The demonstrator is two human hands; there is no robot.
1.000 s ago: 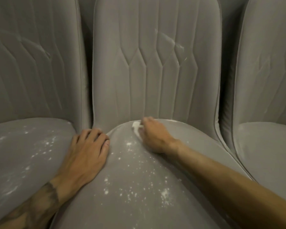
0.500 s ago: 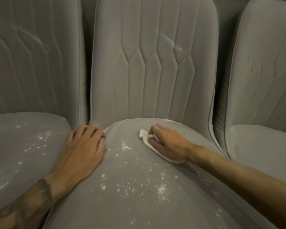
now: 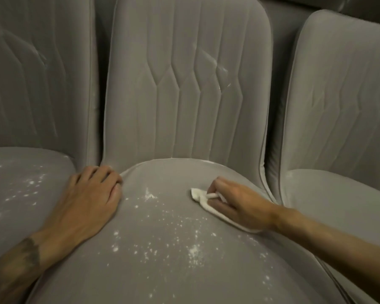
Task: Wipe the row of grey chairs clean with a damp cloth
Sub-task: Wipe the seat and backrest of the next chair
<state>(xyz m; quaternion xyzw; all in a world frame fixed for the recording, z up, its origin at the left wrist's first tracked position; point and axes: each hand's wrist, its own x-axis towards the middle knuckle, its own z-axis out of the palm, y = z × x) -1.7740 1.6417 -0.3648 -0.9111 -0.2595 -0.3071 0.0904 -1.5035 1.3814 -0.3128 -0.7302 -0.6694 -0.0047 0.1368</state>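
Three grey padded chairs stand side by side. The middle chair [image 3: 184, 102] has white powder specks [image 3: 180, 238] scattered over its seat. My right hand [image 3: 239, 205] grips a small white cloth [image 3: 201, 197] and presses it on the right rear part of that seat. My left hand [image 3: 90, 198] rests flat on the seat's left rear edge, fingers over the gap beside the left chair [image 3: 31, 84]. Most of the cloth is hidden under my right hand.
The left chair's seat [image 3: 20, 189] also carries white specks. The right chair [image 3: 342, 106] looks mostly clean, with a faint dusting on its backrest. White streaks [image 3: 219, 71] mark the middle backrest. Narrow dark gaps separate the chairs.
My right hand has slid the cloth from the seat's rear centre to the right and slightly toward me. My left hand has stayed in place.
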